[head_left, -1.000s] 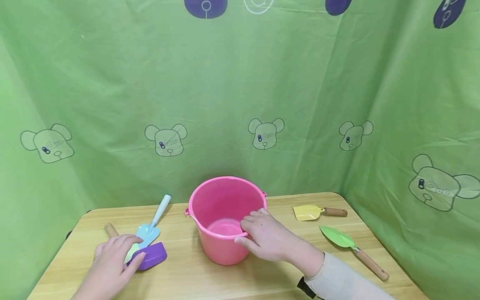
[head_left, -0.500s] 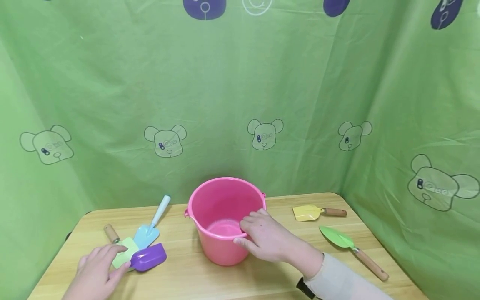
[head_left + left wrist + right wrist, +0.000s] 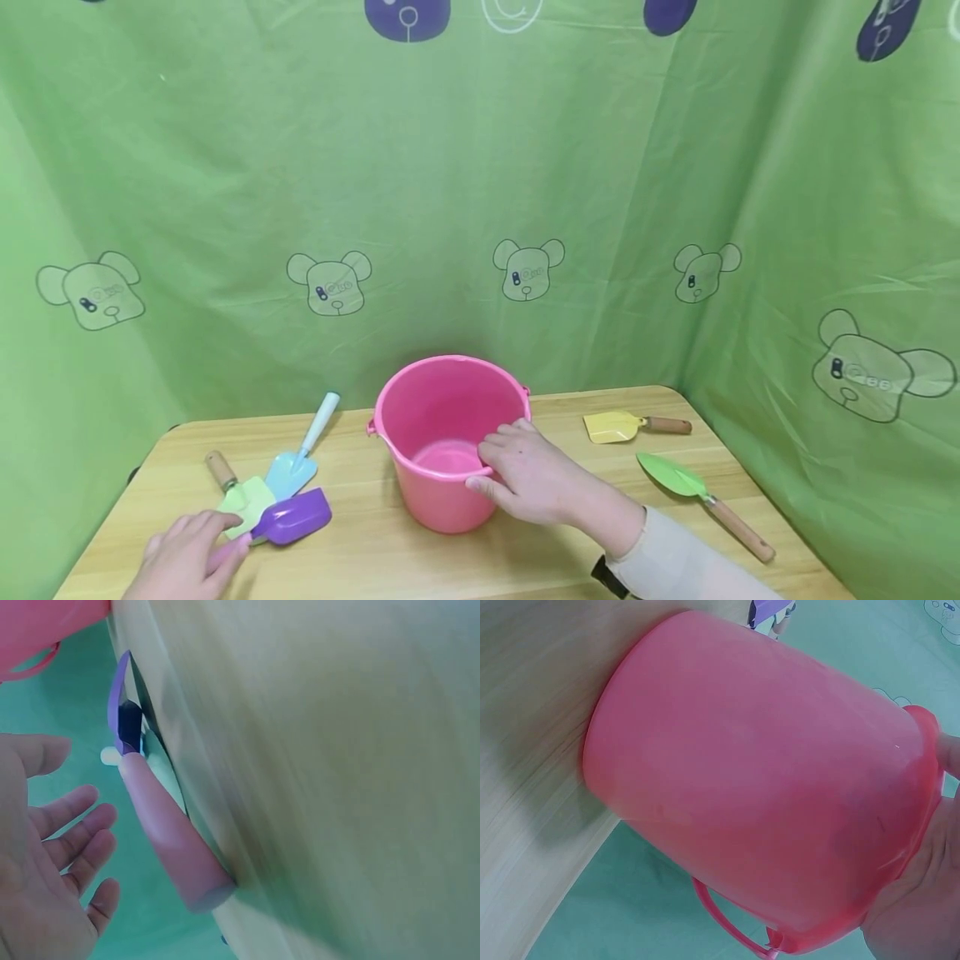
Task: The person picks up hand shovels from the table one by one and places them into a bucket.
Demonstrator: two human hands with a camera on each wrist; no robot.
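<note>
The left hand point(image 3: 180, 557) is spread wide beside the pink handle point(image 3: 176, 832) of the purple shovel point(image 3: 298, 518); the left wrist view shows a gap between fingers and handle, so nothing is gripped. That shovel lies on the left part of the worktop point(image 3: 375, 562), its purple blade pointing toward the pink bucket point(image 3: 450, 507) and its neck overlapping the blade of a light green shovel point(image 3: 251, 497) with a wooden handle. Behind these is a light blue shovel point(image 3: 288, 475), handle angled away; whether its blade touches the light green one is hard to tell. The right hand point(image 3: 528, 475) holds the bucket's near right rim, thumb outside and fingers over the edge. The bucket stands upright near the middle. To its right lie a yellow shovel point(image 3: 611, 427) and, nearer the person, a green trowel point(image 3: 675, 475), both wooden-handled and well apart from the hands. A green curtain point(image 3: 442, 167) printed with bear heads surrounds the worktop.
</note>
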